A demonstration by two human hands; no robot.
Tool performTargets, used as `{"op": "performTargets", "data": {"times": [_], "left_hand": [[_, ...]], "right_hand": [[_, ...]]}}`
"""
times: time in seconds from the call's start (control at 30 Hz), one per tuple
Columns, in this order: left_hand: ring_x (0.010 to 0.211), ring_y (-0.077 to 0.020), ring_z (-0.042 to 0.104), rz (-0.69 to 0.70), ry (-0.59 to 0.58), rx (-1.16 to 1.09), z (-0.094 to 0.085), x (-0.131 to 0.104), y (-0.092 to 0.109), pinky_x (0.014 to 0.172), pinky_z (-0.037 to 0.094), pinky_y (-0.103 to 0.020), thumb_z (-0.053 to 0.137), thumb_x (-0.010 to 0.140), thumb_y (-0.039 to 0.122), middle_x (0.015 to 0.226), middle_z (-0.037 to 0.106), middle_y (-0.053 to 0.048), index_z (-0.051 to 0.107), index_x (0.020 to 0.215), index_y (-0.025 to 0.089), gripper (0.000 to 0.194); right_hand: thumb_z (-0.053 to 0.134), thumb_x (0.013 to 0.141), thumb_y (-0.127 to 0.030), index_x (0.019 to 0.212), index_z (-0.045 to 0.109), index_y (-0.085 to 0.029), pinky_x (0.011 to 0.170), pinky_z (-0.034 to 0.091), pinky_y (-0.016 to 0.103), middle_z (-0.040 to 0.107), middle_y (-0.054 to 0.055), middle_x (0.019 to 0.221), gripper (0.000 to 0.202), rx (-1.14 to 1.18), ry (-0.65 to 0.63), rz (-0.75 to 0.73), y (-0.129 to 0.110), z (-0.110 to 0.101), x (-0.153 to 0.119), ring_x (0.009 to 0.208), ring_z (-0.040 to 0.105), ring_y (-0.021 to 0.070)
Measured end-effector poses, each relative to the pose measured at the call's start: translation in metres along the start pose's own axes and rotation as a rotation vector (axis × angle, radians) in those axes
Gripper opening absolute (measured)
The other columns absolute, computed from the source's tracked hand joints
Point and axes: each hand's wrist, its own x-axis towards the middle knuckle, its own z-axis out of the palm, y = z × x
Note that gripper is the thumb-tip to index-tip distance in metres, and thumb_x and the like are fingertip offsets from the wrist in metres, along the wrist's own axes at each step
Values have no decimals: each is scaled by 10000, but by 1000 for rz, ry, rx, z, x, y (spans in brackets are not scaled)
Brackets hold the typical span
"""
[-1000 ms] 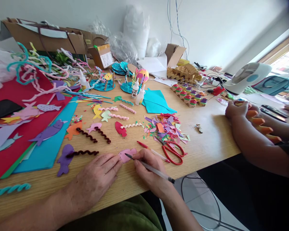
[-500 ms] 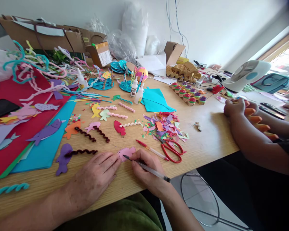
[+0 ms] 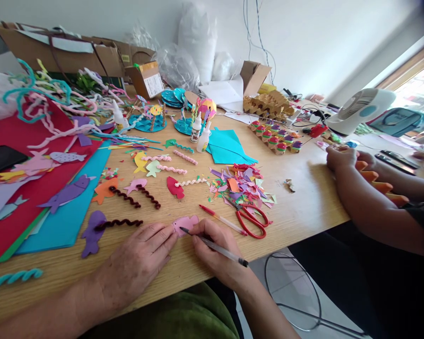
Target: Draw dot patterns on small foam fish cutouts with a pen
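A small pink paper fish (image 3: 186, 223) lies flat near the table's front edge. My left hand (image 3: 141, 258) rests open on the tabletop, its fingertips at the left end of that fish. In my right hand (image 3: 217, 249) is a black pen (image 3: 226, 252) with a clear barrel, its tip touching the fish's surface. Left of my left hand lies a purple paper fish (image 3: 93, 231) with a dark brown coiled pipe cleaner (image 3: 122, 223). A red pen (image 3: 221, 219) and red-handled scissors (image 3: 252, 220) lie beyond my right hand.
Colourful paper scraps (image 3: 242, 186) are heaped behind the scissors. Two glue bottles (image 3: 204, 137) stand beside turquoise paper (image 3: 229, 147). Red and blue sheets (image 3: 61, 226) spread at left. Another person's hand (image 3: 342, 157) holds an orange-painted carton piece (image 3: 378, 186) at right, near a white fan (image 3: 362, 110).
The pen's tip and rear end have shifted very slightly left on the pink fish. My left hand stays in place, and the view has moved a touch.
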Motion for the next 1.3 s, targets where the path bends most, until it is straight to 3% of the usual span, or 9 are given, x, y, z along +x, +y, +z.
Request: {"op": "performTargets", "data": {"times": [1.3], "left_hand": [[1005, -247, 547, 4, 22, -14, 1, 1, 0, 875, 479, -383, 338, 940, 96, 1049, 643, -116, 610, 1095, 47, 317]], "right_hand": [[471, 774, -100, 756, 561, -185, 515, 359, 186, 579, -34, 630, 125, 1, 8, -33, 0, -1, -1, 536, 504, 91]]}}
